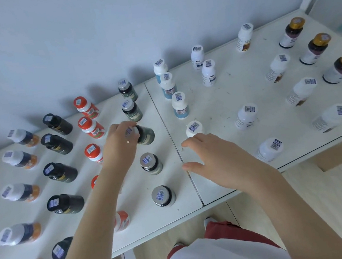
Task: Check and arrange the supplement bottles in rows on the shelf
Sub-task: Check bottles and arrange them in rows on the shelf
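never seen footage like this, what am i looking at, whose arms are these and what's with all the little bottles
There is no machine here. This is one picture from a camera worn on a person's head, looking down at their own two bare arms. In front of them is a white shelf against a wall. Small supplement bottles stand on it in rows by kind: black bottles, red-capped bottles, gold-capped bottles and others, each with a barcode sticker on its cap. The left hand grips a dark green bottle by its top, fingers curled round the cap. The right hand is open and holds nothing. It hovers beside a white bottle, and I cannot tell whether it touches it.
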